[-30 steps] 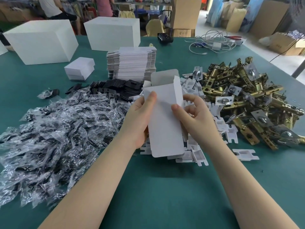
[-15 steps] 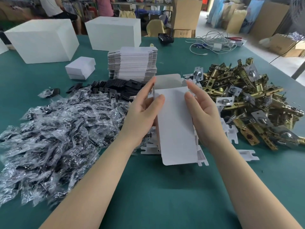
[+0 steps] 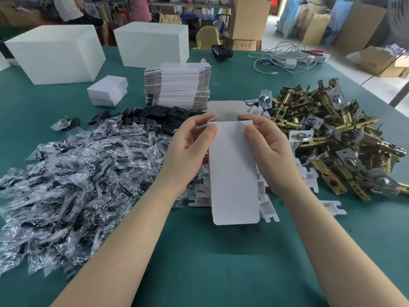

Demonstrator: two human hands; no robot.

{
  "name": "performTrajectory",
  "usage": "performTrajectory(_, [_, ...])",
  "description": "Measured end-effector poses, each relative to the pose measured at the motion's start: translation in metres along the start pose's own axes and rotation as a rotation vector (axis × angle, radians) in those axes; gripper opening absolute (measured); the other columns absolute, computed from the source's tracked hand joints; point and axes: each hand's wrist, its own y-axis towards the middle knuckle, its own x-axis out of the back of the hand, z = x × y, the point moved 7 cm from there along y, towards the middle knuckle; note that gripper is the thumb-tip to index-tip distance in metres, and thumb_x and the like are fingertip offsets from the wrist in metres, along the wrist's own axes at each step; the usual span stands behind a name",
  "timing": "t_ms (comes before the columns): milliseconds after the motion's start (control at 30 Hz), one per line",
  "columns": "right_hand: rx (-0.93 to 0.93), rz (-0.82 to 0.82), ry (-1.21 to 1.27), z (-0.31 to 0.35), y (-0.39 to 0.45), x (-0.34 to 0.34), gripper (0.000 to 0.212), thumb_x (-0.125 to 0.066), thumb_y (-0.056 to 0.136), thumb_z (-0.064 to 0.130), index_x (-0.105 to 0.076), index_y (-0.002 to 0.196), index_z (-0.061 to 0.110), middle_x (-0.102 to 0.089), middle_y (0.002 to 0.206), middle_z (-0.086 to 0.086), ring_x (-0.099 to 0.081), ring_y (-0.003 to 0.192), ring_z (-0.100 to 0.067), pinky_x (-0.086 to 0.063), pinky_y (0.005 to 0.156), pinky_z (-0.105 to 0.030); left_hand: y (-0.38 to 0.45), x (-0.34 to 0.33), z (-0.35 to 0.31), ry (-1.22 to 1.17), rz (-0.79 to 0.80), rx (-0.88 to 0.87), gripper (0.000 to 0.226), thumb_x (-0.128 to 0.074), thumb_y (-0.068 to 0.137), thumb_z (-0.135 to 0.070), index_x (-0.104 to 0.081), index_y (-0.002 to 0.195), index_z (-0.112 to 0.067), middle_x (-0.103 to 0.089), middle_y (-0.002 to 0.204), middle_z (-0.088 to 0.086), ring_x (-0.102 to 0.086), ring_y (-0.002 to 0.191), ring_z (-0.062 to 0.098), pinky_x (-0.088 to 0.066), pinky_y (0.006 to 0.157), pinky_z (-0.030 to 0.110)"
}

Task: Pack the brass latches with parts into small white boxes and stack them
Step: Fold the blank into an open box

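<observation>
I hold one small white box (image 3: 232, 171) above the green table (image 3: 210, 262), lengthwise away from me, its rounded near flap pointing toward my body and its far top flap (image 3: 225, 110) standing open. My left hand (image 3: 188, 149) grasps the box along its left edge, thumb on the upper white face near the far corner, fingers curled behind. My right hand (image 3: 272, 151) grasps the right edge in the same manner, thumb on the top face, fingers wrapped round the side. Both hands are therefore closed on the box, which touches neither the table nor any pile that I can make out.

The brass latches (image 3: 327, 138) lie in a heap on the table to my right, several with silver face plates showing. White plastic inserts (image 3: 309, 180) lie scattered beneath and just beside the box, between my hands and the latch heap. To my left a wide pile of clear plastic bags (image 3: 73, 178) holding dark parts covers the table. Black plastic pieces (image 3: 155, 119) lie behind that pile, and behind them stands a stack of flat unfolded cartons (image 3: 177, 85). Two finished small boxes (image 3: 108, 90) sit stacked left of the flat cartons. Two large white cartons (image 3: 57, 52) stand at the far edge
</observation>
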Motion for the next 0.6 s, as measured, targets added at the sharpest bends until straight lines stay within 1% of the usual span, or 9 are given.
performTrajectory(67, [-0.003, 0.018, -0.007, 0.0, -0.001, -0.002, 0.016, -0.048, 0.102, 0.019, -0.063, 0.102, 0.026, -0.067, 0.086, 0.013, -0.064, 0.075, -0.005, -0.051, 0.06, -0.02, 0.0, -0.001, -0.002, 0.009, 0.011, -0.002, 0.011, -0.062, 0.091, -0.036, -0.071, 0.097, -0.038, -0.07, 0.084, -0.015, -0.064, 0.072, 0.002, -0.05, 0.056, 0.017])
performTrajectory(167, [0.01, 0.045, -0.067, 0.001, 0.0, -0.004, 0.015, -0.047, 0.098, 0.029, -0.061, 0.094, 0.023, -0.062, 0.082, 0.012, -0.058, 0.072, -0.008, -0.048, 0.06, -0.021, 0.0, -0.002, -0.004, 0.041, 0.028, -0.009, 0.019, -0.057, 0.094, -0.032, -0.072, 0.087, -0.04, -0.068, 0.081, -0.013, -0.061, 0.069, 0.003, -0.048, 0.055, 0.017])
performTrajectory(267, [-0.002, 0.028, -0.087, -0.001, 0.003, -0.004, 0.025, -0.046, 0.102, 0.031, -0.063, 0.09, 0.016, -0.054, 0.077, -0.008, -0.049, 0.069, -0.019, -0.039, 0.059, -0.031, 0.001, 0.0, -0.001, 0.081, 0.001, 0.005, 0.015, -0.059, 0.091, -0.041, -0.072, 0.084, -0.037, -0.065, 0.078, -0.007, -0.057, 0.069, 0.008, -0.045, 0.057, 0.018])
performTrajectory(333, [-0.033, -0.031, -0.071, -0.005, 0.006, -0.002, 0.025, -0.048, 0.103, 0.03, -0.067, 0.095, 0.016, -0.06, 0.078, -0.013, -0.053, 0.07, -0.02, -0.041, 0.061, -0.034, 0.001, 0.0, 0.002, 0.076, -0.029, 0.032, 0.017, -0.061, 0.089, -0.043, -0.074, 0.082, -0.034, -0.065, 0.074, -0.007, -0.058, 0.066, 0.006, -0.045, 0.055, 0.017])
performTrajectory(367, [-0.059, -0.064, -0.045, -0.008, 0.008, 0.0, 0.019, -0.051, 0.102, 0.03, -0.067, 0.102, 0.021, -0.065, 0.077, -0.006, -0.058, 0.07, -0.015, -0.046, 0.061, -0.032, 0.001, 0.0, 0.004, 0.067, -0.04, 0.053, 0.017, -0.063, 0.087, -0.043, -0.075, 0.081, -0.033, -0.066, 0.075, -0.008, -0.059, 0.066, 0.006, -0.047, 0.054, 0.019])
performTrajectory(400, [-0.104, -0.084, 0.0, -0.013, 0.009, 0.0, 0.016, -0.053, 0.101, 0.03, -0.063, 0.113, 0.026, -0.066, 0.076, 0.001, -0.061, 0.07, -0.01, -0.05, 0.061, -0.028, 0.002, 0.001, 0.006, 0.06, -0.048, 0.071, 0.015, -0.064, 0.086, -0.043, -0.076, 0.082, -0.034, -0.068, 0.077, -0.008, -0.061, 0.069, 0.006, -0.05, 0.055, 0.021])
performTrajectory(433, [-0.15, -0.09, 0.053, -0.019, 0.01, -0.001, 0.024, -0.055, 0.1, 0.03, -0.056, 0.124, 0.029, -0.065, 0.076, 0.003, -0.062, 0.069, -0.008, -0.051, 0.06, -0.024, 0.002, 0.001, 0.007, 0.05, -0.059, 0.086, 0.013, -0.066, 0.085, -0.042, -0.076, 0.084, -0.034, -0.069, 0.08, -0.01, -0.062, 0.072, 0.006, -0.051, 0.056, 0.023])
performTrajectory(500, [-0.221, -0.065, 0.099, -0.026, 0.011, -0.003, 0.041, -0.057, 0.099, 0.032, -0.047, 0.139, 0.027, -0.065, 0.084, -0.002, -0.063, 0.074, -0.01, -0.052, 0.065, -0.027, 0.002, 0.006, 0.01, -0.007, -0.082, 0.113, 0.01, -0.068, 0.087, -0.035, -0.074, 0.095, -0.037, -0.071, 0.087, -0.013, -0.064, 0.076, 0.006, -0.05, 0.056, 0.023])
performTrajectory(600, [-0.26, -0.029, 0.091, -0.03, 0.012, -0.007, 0.037, -0.058, 0.099, 0.031, -0.055, 0.134, 0.022, -0.074, 0.1, -0.002, -0.066, 0.083, -0.015, -0.054, 0.074, -0.042, 0.002, 0.009, 0.017, -0.102, -0.095, 0.189, 0.029, -0.067, 0.094, -0.021, -0.063, 0.116, -0.04, -0.074, 0.094, -0.013, -0.067, 0.071, 0.005, -0.049, 0.052, 0.02])
